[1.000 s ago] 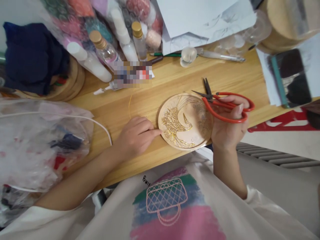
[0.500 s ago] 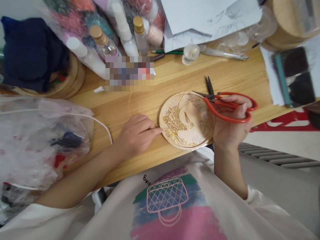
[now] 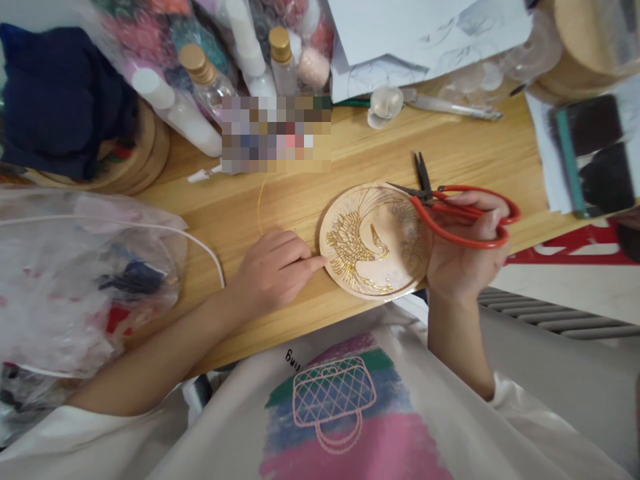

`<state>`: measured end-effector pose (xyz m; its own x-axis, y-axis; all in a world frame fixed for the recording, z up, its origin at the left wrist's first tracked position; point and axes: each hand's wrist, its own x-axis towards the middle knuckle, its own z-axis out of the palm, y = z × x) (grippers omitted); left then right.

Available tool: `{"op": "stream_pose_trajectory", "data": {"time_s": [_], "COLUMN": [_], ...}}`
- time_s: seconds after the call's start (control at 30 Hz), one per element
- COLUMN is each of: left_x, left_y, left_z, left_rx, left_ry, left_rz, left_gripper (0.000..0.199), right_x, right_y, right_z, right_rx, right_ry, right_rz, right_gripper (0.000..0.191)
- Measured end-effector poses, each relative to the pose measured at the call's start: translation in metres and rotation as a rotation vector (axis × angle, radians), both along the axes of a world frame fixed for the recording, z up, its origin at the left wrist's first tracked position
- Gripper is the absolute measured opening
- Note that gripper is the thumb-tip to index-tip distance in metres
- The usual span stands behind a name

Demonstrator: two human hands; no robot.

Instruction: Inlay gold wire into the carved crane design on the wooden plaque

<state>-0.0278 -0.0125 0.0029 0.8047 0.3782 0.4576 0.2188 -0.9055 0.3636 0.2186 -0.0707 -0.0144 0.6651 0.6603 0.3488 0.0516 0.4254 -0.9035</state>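
A round pale disc (image 3: pixel 370 273) with a gold wire crane design lies near the table's front edge. My left hand (image 3: pixel 277 270) rests at its left rim, fingers curled together with the index fingertip touching the rim. A thin gold wire (image 3: pixel 259 203) rises from behind that hand; whether the fingers pinch it is hidden. My right hand (image 3: pixel 467 247) is wrapped round the red handles of pliers (image 3: pixel 425 193), at the disc's right side. The dark jaws are apart, with one pointed tip over the disc's upper edge.
Bottles (image 3: pixel 197 127), a small clear jar (image 3: pixel 385 105), a pen (image 3: pixel 453 108) and papers (image 3: pixel 430 40) line the back. A plastic bag (image 3: pixel 60 280) and white cable (image 3: pixel 200 245) lie left. A phone (image 3: pixel 597 157) is at right.
The view has shifted slightly. The red-handled pliers and my right hand have moved a little to the right. My left hand stays at the disc's rim.
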Motion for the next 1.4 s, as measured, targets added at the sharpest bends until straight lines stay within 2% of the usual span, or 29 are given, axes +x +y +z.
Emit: {"op": "stream_pose_trajectory", "data": {"time_s": [0.3,0.53,0.7,0.9,1.0,1.1,1.23,1.4], "left_x": [0.001,0.003,0.004,0.004,0.004,0.004,0.005,0.006], "left_y": [-0.001,-0.001,0.000,-0.001,-0.002,-0.002,-0.002,-0.001], "left_z": [0.000,0.002,0.004,0.003,0.001,-0.001,0.000,0.003], "left_rx": [-0.006,0.011,0.017,-0.012,-0.023,-0.013,0.012,0.012], "left_ry": [-0.005,-0.012,0.026,-0.016,-0.035,-0.054,-0.016,-0.008], "left_rz": [0.000,0.017,0.027,0.003,-0.001,0.007,0.020,0.019], "left_gripper": [0.011,0.009,0.020,0.015,0.016,0.018,0.020,0.024], "right_x": [-0.007,-0.002,-0.002,0.012,0.021,0.017,0.003,-0.006], "right_y": [-0.003,-0.005,-0.014,-0.019,-0.022,-0.027,-0.032,-0.038], "right_z": [0.007,0.012,0.023,0.039,0.047,0.052,0.052,0.050], "right_rx": [-0.080,0.007,-0.077,-0.151,-0.176,-0.178,-0.195,-0.231], "right_ry": [0.006,0.107,-0.118,-0.472,-0.504,-0.417,-0.348,-0.338], "right_rz": [-0.024,-0.044,0.038,-0.087,-0.030,-0.006,0.041,0.182], "right_gripper": [0.029,0.031,0.033,0.019,0.021,0.026,0.029,0.036]}}
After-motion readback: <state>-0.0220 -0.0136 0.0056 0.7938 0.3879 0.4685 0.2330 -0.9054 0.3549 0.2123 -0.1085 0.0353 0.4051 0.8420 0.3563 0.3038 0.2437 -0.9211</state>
